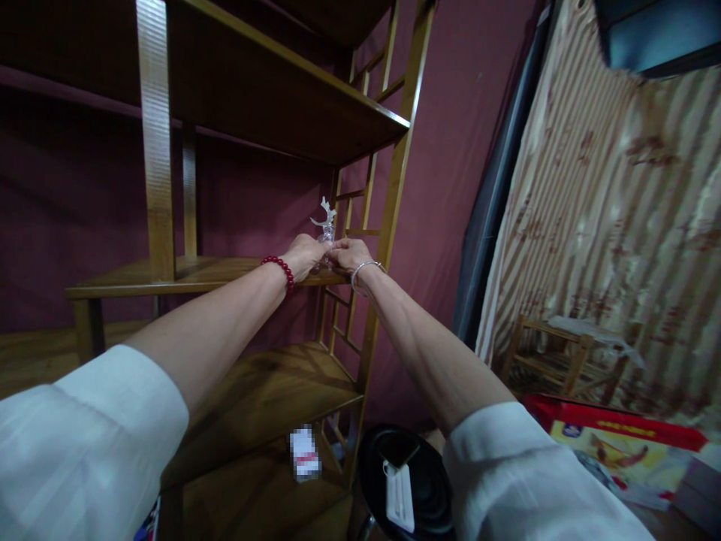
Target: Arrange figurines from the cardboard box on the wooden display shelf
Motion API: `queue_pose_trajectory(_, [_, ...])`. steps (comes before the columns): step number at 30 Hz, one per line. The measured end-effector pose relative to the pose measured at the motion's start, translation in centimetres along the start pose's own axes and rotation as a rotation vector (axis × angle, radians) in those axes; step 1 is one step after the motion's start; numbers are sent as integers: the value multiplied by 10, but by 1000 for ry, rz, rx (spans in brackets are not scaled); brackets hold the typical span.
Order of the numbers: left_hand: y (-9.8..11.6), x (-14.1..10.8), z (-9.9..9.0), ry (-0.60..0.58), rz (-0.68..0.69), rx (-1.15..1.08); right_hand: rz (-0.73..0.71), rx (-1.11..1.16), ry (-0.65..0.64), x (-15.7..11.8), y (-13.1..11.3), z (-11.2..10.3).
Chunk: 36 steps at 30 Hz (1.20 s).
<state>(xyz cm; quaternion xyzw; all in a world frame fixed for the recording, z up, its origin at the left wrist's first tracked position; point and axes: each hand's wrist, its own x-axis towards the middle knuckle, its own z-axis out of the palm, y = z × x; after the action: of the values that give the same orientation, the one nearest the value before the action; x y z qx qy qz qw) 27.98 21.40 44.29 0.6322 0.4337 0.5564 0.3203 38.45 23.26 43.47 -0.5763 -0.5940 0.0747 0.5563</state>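
A clear, glassy figurine with pale antler-like branches (pixel 325 213) stands upright near the right end of a wooden shelf (pixel 225 272). My left hand (pixel 305 254), with a red bead bracelet at the wrist, closes on its left side. My right hand (pixel 348 254), wearing a silver bangle, pinches it from the right. The fingers of both hands meet around the lower part of the figurine and cover much of it. Whether its base rests on the shelf is hidden.
A lattice side frame (pixel 388 218) rises right of the hands, with an upper shelf (pixel 293 83) overhead. Below are a blurred white box (pixel 305 454) and a black stool (pixel 433 481) holding a white object. A red carton (pixel 619 436) and striped curtain (pixel 608 225) are at right.
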Motion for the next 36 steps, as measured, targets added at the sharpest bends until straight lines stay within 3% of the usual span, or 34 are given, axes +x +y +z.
queue_pose_trajectory(21, [1, 1, 1, 34, -22, 54, -16, -91, -20, 3, 5, 2])
queue_pose_trajectory(36, [-10, 14, 2, 66, 10, 39, -27, -133, -30, -1, 6, -2])
